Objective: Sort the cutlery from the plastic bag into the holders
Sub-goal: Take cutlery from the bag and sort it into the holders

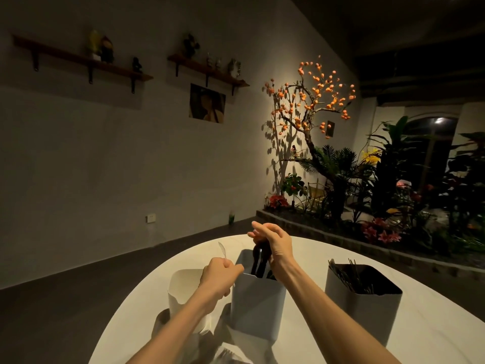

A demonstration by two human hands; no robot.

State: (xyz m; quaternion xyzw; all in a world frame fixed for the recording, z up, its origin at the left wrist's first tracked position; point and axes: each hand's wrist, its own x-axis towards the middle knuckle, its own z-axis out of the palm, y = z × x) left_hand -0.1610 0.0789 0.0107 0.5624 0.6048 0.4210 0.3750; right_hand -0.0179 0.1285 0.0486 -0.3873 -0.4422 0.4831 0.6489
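Observation:
Three white holders stand in a row on a round white table [301, 248]. My right hand [275, 243] grips dark spoons [259, 258] above the middle holder [258, 303], their lower ends down inside it. My left hand [219, 277] grips a clear plastic utensil [222, 249] that sticks up, over the gap between the left holder [183, 285] and the middle one. The right holder [364, 298] contains several dark forks. The plastic bag [231, 354] with more cutlery lies at the near edge, partly hidden by my left forearm.
Beyond the table is dark floor and a white wall with two shelves and a picture. A planted bed with an orange-fruited tree and dark foliage [341, 166] fills the right side behind the table.

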